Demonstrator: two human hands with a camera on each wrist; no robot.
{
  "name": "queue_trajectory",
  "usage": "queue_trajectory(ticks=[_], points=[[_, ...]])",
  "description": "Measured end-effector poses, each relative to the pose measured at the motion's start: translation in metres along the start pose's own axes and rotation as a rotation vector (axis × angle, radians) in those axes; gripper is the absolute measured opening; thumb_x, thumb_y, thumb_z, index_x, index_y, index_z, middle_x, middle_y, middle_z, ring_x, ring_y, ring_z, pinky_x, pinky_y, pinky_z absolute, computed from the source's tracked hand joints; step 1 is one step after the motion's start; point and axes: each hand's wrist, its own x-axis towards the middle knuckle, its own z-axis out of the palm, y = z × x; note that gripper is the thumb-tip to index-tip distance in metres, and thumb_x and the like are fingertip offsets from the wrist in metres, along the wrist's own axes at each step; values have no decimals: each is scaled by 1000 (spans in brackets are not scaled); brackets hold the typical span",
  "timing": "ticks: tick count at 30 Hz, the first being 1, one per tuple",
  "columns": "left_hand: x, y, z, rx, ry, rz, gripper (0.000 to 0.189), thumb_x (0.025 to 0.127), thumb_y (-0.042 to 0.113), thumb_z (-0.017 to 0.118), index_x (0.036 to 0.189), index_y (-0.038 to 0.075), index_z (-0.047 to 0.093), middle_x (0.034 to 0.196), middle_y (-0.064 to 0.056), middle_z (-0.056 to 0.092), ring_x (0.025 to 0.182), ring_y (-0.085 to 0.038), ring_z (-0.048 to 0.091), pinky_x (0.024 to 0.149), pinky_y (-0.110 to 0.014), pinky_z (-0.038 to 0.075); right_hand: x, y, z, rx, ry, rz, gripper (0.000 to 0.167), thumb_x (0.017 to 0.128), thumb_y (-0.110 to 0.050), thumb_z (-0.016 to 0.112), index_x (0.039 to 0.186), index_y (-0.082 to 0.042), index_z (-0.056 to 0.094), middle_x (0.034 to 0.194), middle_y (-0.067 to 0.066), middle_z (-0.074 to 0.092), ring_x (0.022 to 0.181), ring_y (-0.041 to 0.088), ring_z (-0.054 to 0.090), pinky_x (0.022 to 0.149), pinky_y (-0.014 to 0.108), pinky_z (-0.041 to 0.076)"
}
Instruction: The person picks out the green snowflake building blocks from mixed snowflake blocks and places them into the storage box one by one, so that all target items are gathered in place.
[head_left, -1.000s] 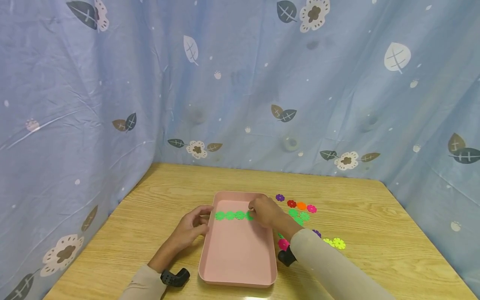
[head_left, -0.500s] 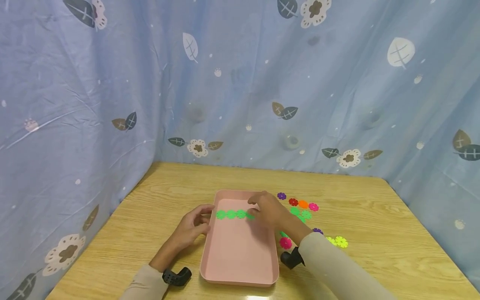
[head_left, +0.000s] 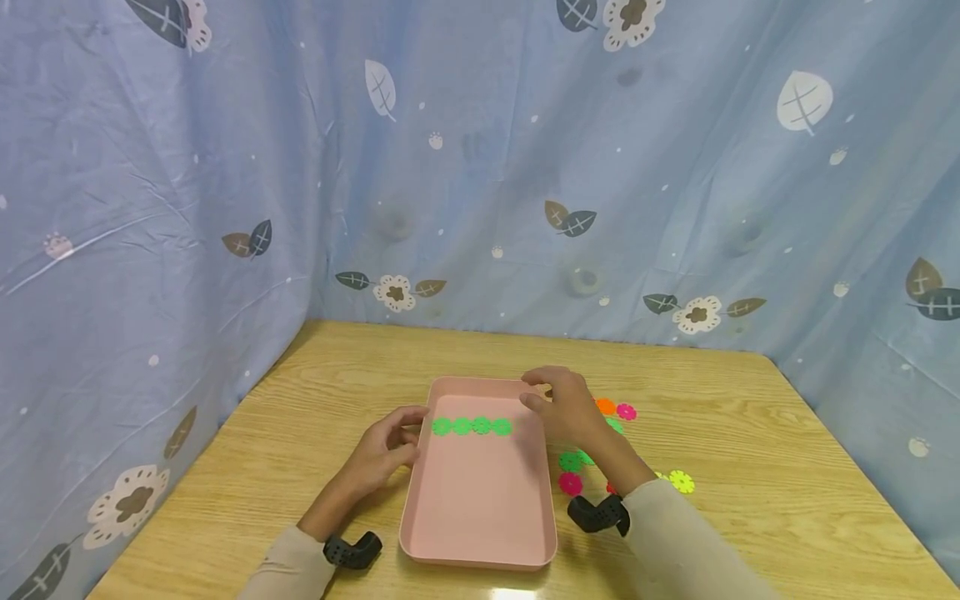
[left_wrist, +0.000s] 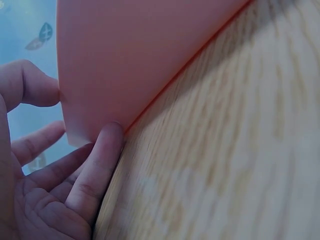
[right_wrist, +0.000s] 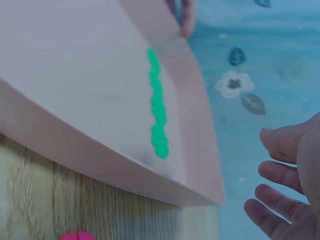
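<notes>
A shallow pink tray (head_left: 480,517) lies on the table, with several green flower-shaped discs (head_left: 482,426) in a straight row across its far part. My left hand (head_left: 382,454) is at the tray's left side; in the left wrist view its loosely bent fingertips (left_wrist: 111,137) touch the outer wall and corner. Over the tray's far right rim is my right hand (head_left: 566,408), thumb and fingers apart and holding nothing. The right wrist view also shows that hand (right_wrist: 295,180) beside the tray corner, away from the green row (right_wrist: 157,105).
Loose discs lie right of the tray: a pink one (head_left: 571,484), a green one (head_left: 570,462), an orange one (head_left: 605,406), another pink piece (head_left: 626,412) and a yellow one (head_left: 682,482). My right arm hides some. A patterned blue curtain (head_left: 480,167) hangs behind the wooden table (head_left: 360,358).
My right hand has let go of the rightmost green disc, which now lies flat at the end of the row. That hand has moved right, to the tray's rim. The left hand stays put.
</notes>
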Motion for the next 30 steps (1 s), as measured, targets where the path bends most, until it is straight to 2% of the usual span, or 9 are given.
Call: queue_trajectory(ticks=[6,12,20,25,30], points=[[-1,1,0,8,2,-17,60,88,-1,57,147,-3,45,141,-27,52,101,-33,64,75,-35,62,-15,11,-11,31,75,83,34,93,-14,72,125,-3,69,125,16,68,109,40,64,89,50,57],[-3,4,-1,10,-1,-15,61,88,0,57,148,-1,44,141,-26,51,100,-32,63,75,-35,62,-30,19,-21,115,119,198,37,96,-14,69,131,-5,66,128,18,66,107,36,66,88,47,58],[-2,4,0,2,-6,-11,61,88,0,56,148,-4,44,142,-28,50,101,-34,63,76,-35,62,-44,34,-32,145,212,285,35,97,-14,67,131,-3,66,128,18,66,120,35,59,98,48,54],[0,4,0,3,-12,11,59,89,0,56,146,-6,43,142,-30,49,101,-37,63,75,-35,62,-52,43,-36,132,235,358,35,98,-17,67,131,-6,66,128,18,65,120,33,59,94,46,54],[-1,3,1,16,1,-10,60,88,0,57,147,-3,45,141,-27,52,100,-35,63,75,-35,62,-56,54,-35,108,222,388,36,98,-15,66,131,-2,65,128,20,65,121,36,57,97,50,51]])
